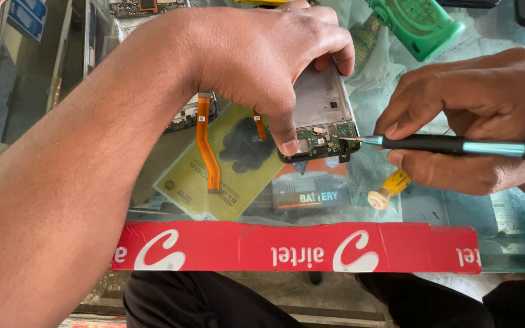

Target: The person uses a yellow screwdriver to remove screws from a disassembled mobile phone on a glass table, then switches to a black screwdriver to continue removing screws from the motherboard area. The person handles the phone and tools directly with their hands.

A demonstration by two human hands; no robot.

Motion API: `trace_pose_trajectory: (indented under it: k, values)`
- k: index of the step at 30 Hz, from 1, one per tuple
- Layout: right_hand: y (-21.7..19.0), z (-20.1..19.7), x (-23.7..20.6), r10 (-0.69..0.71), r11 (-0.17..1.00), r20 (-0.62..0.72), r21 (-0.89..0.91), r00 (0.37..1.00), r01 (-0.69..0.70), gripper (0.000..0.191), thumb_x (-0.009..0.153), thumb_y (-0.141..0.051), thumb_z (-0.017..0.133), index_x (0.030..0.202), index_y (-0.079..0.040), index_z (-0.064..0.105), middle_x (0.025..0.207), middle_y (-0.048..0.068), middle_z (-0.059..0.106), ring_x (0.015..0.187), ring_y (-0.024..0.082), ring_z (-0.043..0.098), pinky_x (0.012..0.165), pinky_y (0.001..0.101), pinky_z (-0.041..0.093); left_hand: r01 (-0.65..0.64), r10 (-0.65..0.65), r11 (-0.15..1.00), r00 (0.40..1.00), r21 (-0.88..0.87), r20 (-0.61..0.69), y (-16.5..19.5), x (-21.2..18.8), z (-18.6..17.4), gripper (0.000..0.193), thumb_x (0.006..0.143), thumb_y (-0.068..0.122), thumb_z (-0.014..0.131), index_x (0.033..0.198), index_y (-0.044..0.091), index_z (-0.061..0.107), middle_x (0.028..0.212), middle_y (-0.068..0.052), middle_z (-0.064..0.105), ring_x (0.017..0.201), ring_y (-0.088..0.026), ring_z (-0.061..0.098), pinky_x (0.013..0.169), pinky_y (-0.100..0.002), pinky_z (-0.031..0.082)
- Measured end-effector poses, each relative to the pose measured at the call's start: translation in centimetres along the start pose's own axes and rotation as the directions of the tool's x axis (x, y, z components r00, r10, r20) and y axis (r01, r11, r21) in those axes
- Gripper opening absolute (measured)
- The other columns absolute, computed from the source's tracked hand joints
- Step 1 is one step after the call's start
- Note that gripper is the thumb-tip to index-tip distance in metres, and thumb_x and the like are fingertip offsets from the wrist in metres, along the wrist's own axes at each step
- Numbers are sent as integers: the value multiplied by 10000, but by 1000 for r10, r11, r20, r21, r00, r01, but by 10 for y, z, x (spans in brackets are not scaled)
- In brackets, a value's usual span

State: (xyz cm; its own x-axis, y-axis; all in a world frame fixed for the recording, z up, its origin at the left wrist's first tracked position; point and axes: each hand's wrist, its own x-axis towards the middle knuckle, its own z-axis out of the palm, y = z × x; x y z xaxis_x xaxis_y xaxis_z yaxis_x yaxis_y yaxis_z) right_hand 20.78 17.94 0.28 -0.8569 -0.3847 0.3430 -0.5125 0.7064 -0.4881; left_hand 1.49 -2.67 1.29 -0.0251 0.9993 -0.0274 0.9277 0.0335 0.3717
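Glass counter (pixel 432 206): fills the view, with a red paper strip (pixel 299 248) along its 6 o'clock edge.

Left hand (pixel 262 54): enters from 8 o'clock, fingers closed over the opened phone frame (pixel 323 100) near centre, thumb tip pressing on its lower circuit board (pixel 326 141).

Right hand (pixel 475 121): at 3 o'clock, fingers gripping a black and teal screwdriver (pixel 457 146); the shaft lies level, its metal tip touching the circuit board at the frame's 6 o'clock end.

Green ribbed case (pixel 417 21): at 1 o'clock, well apart from the frame.

Yellow-green sheet (pixel 226 176): flat on the glass at 7 o'clock of the frame.

Orange flex cable (pixel 206 146): lies lengthwise over the sheet.

Battery label (pixel 311 188): under the glass, just below the frame.

Yellow-handled tool (pixel 387 189): small, at 5 o'clock of the frame, just below the right hand.
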Motion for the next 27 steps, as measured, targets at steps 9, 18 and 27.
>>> trace_pose_trajectory:
  k: [9, 18, 27]
  values:
    - [-5, 1, 1, -2, 1000, -18, 22, 1000, 3, 204, 711, -17, 841, 828, 16, 677, 863, 205, 735, 741, 200, 768, 517, 252, 503, 28, -28, 999, 1000, -20, 10, 1, 0, 0, 1082, 364, 333, 1051, 1324, 147, 589, 1242, -42, 582, 1180, -235, 565, 919, -373, 527]
    - [-4, -1, 3, 99, 991, -1, 89, 995, -99, 172, 735, -9, 790, 857, 23, 672, 891, 181, 758, 794, 209, 811, 662, 293, 601, 46, -45, 998, 999, -33, 26, 2, 0, 0, 1062, 383, 304, 1045, 1327, 148, 584, 1252, -42, 581, 1176, -235, 576, 919, -379, 527]
    - [-2, 2, 0, 310, 946, 7, 96, 951, -309, 90, 815, -8, 743, 869, 21, 677, 867, 159, 778, 770, 178, 814, 645, 279, 613, 41, -41, 999, 999, -4, 14, 4, 0, -1, 1078, 353, 318, 1045, 1319, 145, 597, 1234, -42, 592, 1182, -240, 565, 928, -380, 519]
